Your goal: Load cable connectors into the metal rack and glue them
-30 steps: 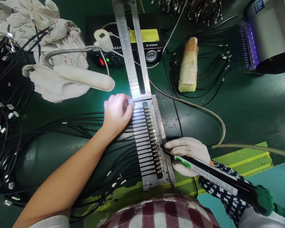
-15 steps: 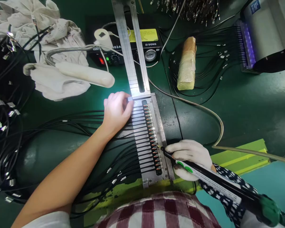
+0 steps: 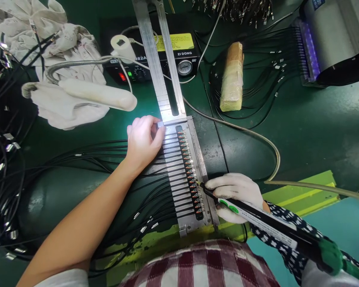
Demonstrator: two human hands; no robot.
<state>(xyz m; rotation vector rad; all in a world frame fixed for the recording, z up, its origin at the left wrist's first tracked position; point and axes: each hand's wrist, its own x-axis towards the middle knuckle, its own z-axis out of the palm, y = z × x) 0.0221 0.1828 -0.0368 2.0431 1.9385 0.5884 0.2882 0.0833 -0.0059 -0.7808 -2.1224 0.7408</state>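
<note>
Your bare left hand [image 3: 143,139] is at the top left corner of the long, flat, silvery metal fixture [image 3: 184,229], thumb and fingers closed on a small pale metal block [image 3: 160,124] there. Your right hand [image 3: 239,193], in a white glove with darkened fingertips, is wrapped around a black, pen-shaped tool with a white label and green stickers [image 3: 266,221]. The fixture lies between your two hands, its length running away from you. The tool's dark tip is at the fixture's right side, just beside a row of small orange-and-metal cable ends [image 3: 190,171]; you cannot tell here whether it touches them. Thin black cables [image 3: 107,153] run in from your left, side by side across the fixture.

Beneath it all is a dark green worktop [image 3: 311,131], with a yellow-green strip [image 3: 305,189] along your near edge. A slotted metal arm [image 3: 152,52] extends from the fixture's far end, passing in front of a black control box with a round gauge [image 3: 119,73], its red and green lights lit. To the left, a white rounded bar on a flexible metal neck [image 3: 98,93] lies near crumpled white cloth [image 3: 83,50]. To the right are a wrapped, yellowish block [image 3: 231,77] and a grey, curved machine glowing violet [image 3: 341,40].
</note>
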